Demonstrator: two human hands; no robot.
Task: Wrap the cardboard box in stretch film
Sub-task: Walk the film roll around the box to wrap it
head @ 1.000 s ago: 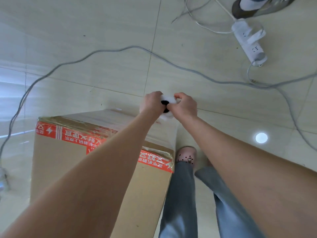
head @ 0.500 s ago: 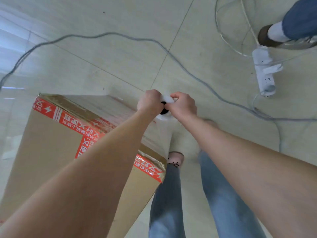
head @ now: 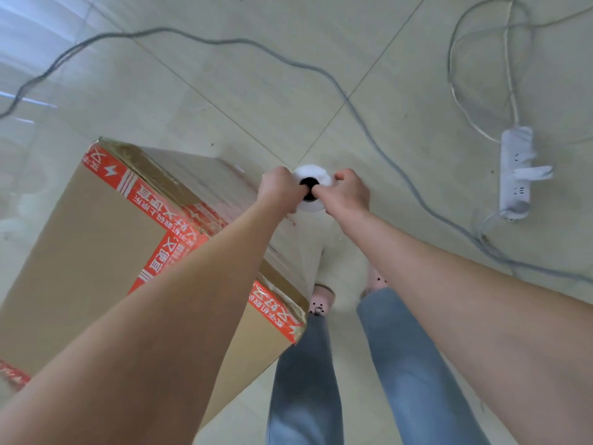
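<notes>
A large cardboard box (head: pixel 90 252) with red printed tape along its edges stands on the tiled floor at the left. Clear film clings to its far side face. The stretch film roll (head: pixel 313 173), white with a dark core hole, stands upright just past the box's right corner. My left hand (head: pixel 279 191) grips the roll's top from the left. My right hand (head: pixel 348 195) grips it from the right, with a finger at the core hole. A sheet of film (head: pixel 308 252) runs from the roll down along the box side.
A grey cable (head: pixel 362 120) snakes across the floor behind the roll. A white power strip (head: pixel 515 175) with thin white cords lies at the right. My own legs in blue jeans (head: pixel 308 380) and slippers stand just right of the box.
The view has swung round the box corner: the box sits further left and turned, and the power strip has slid down the right side. Both hands keep their grip on the roll.
</notes>
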